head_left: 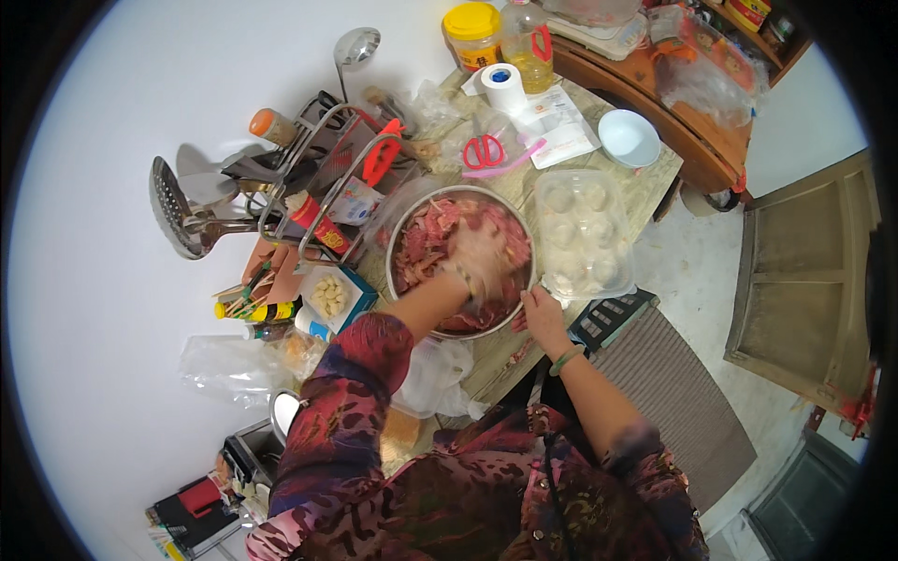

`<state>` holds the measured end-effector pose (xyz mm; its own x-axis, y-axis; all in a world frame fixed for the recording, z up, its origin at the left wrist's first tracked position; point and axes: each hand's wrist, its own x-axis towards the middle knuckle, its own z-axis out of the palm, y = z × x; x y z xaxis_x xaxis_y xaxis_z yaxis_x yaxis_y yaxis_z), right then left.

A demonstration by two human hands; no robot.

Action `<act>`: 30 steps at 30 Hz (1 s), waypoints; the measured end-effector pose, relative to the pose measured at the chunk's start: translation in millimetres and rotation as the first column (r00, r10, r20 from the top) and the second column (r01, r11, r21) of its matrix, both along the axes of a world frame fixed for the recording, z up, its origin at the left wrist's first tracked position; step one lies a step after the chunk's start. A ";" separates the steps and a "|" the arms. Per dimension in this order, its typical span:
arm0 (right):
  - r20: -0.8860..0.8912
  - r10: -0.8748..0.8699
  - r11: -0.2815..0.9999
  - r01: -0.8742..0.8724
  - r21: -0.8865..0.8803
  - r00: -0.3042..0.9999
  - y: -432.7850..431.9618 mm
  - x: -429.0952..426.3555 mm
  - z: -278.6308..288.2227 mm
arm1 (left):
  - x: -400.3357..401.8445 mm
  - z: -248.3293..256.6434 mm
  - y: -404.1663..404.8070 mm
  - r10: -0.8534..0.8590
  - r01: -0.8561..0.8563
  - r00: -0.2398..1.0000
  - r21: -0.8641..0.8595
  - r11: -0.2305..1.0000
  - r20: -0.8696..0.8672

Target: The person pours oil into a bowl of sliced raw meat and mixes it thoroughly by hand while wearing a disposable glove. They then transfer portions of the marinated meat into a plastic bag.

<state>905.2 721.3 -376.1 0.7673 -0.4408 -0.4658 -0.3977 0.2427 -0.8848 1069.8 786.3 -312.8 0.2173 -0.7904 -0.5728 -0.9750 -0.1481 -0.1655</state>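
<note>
A round stainless steel bowl (393,280) full of raw sliced meat (428,231) stands on the table. My left hand (480,252) is down in the meat, blurred by motion, so its fingers cannot be made out. At the bowl's near right edge, my right hand (540,312) grips the rim, a green bangle on its wrist. Just right of the bowl lies a clear plastic tray (586,235) of round white pieces. Red-handled scissors (483,151) rest on a plastic bag beyond the bowl.
A metal utensil rack (309,165) and a box of peeled garlic cloves (328,296) flank the bowl's left. Farther back are a paper roll (504,88), an oil bottle (527,52), a yellow-lidded jar (473,35) and a white bowl (629,138). Plastic bags (435,375) lie near my body.
</note>
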 end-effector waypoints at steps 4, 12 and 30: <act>-0.002 -0.069 0.997 0.069 -0.028 0.998 5.0 -2.7 -10.6 | 26.7 -4.6 17.2 0.321 -0.334 0.930 -0.047 0.941 -0.180; -0.026 0.068 0.949 -0.073 -0.306 0.997 -7.0 -1.8 -40.0 | 18.0 5.6 35.1 0.276 -0.401 0.889 -0.328 0.856 -0.366; -0.005 0.071 0.961 -0.070 -0.267 0.997 -6.3 -7.5 -32.2 | 15.8 -19.5 41.5 0.228 -0.315 0.897 -0.186 0.931 -0.379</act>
<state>897.7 715.1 -408.3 0.8026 -0.4931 -0.3356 -0.4015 -0.0305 -0.9153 1085.6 827.7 -332.3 0.2662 -0.8501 -0.4543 -0.8794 -0.4072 0.2467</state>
